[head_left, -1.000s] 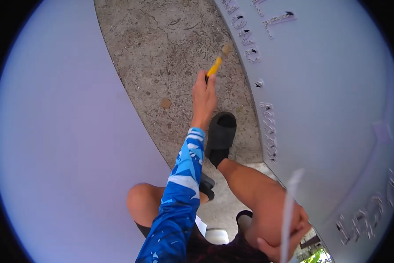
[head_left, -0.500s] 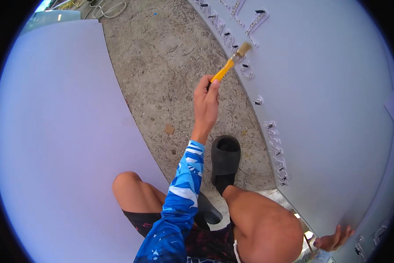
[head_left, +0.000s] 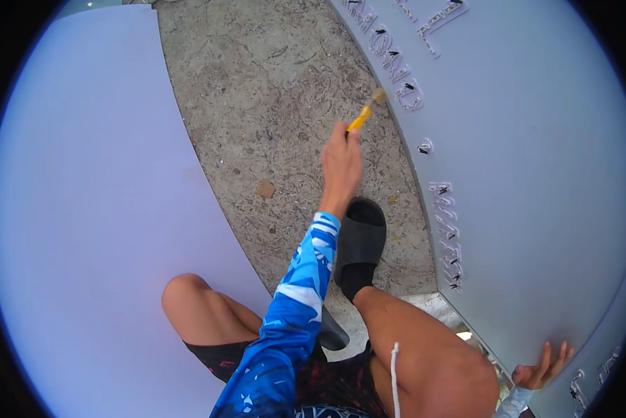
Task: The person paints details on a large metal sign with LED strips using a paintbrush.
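The left hand (head_left: 342,164) is closed around the yellow handle of a paintbrush (head_left: 366,112), its bristles at the edge of the white board (head_left: 536,174) near the raised letters (head_left: 397,73). The right hand (head_left: 541,369) rests open, fingers spread, flat on the same board. A black sandal (head_left: 360,244) stands on the concrete floor (head_left: 271,104).

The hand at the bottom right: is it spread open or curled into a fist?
Spread open. The right hand rests on the white panel with its fingers fanned apart; it holds nothing.
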Demonstrator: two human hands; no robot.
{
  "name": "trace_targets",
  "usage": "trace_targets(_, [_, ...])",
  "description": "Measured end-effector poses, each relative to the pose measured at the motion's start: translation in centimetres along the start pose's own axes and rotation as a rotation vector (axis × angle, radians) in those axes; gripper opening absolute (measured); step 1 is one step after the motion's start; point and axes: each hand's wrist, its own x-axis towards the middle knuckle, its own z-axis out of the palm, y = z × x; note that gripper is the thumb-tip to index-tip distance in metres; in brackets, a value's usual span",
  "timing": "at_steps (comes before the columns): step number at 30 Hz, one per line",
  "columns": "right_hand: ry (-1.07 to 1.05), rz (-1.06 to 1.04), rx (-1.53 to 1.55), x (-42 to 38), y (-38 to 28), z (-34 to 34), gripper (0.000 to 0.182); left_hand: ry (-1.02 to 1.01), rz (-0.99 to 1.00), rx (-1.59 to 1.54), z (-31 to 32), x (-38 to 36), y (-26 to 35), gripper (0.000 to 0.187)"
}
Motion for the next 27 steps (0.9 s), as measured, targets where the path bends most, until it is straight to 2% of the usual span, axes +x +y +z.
trace_targets(1, [-0.044, -0.001, -0.015, 0.2, 0.0, -0.1, 0.069, -0.004, -0.009, -0.004, -0.1, -0.9, 0.7, 0.019])
trace_targets(3, [-0.072, -0.011, -0.030, 0.7, -0.1, -0.3, 0.069, -0.139, 0.030, -0.130, -0.3, -2.6, 2.0, 0.021])
trace_targets(6, [-0.104, -0.023, -0.082, 1.6, -0.2, -0.3, 0.068, -0.081, 0.046, -0.331, -0.7, -4.0, 2.0, 0.020])
trace_targets(9, [-0.132, -0.038, -0.168, 2.9, -0.8, -0.5, 0.069, -0.052, -0.023, -0.303, -0.2, -3.3, 0.1, 0.022])
trace_targets(13, [-0.100, -0.042, -0.273, 4.1, -1.5, -0.3, 0.070, -0.090, -0.007, -0.253, 1.0, -1.8, -1.2, 0.022])
trace_targets(15, [-0.089, -0.046, -0.249, 4.2, -1.5, -0.1, 0.069, -0.075, -0.009, -0.116, 0.9, -1.6, -1.6, 0.022])
trace_targets(19, [-0.116, -0.029, -0.228, 3.5, -1.3, -0.2, 0.069, 0.005, -0.098, -0.111, 0.2, -2.4, -2.5, 0.021])
trace_targets(22, [-0.130, -0.032, -0.222, 3.5, -1.2, -0.2, 0.068, -0.064, -0.085, -0.217, 0.3, -4.7, -2.6, 0.017])
trace_targets(24, [-0.134, -0.034, -0.240, 4.5, -1.8, -0.3, 0.068, -0.327, -0.006, -0.077, 0.7, -7.2, -3.0, 0.014])
trace_targets(25, [-0.130, -0.040, -0.254, 4.4, -1.7, -0.3, 0.068, -0.332, -0.011, -0.078, 0.5, -8.3, -3.3, 0.014])
trace_targets(27, [-0.120, -0.048, -0.253, 4.5, -1.6, 0.0, 0.068, -0.598, 0.245, 0.063, -0.1, -9.9, -3.9, 0.013])
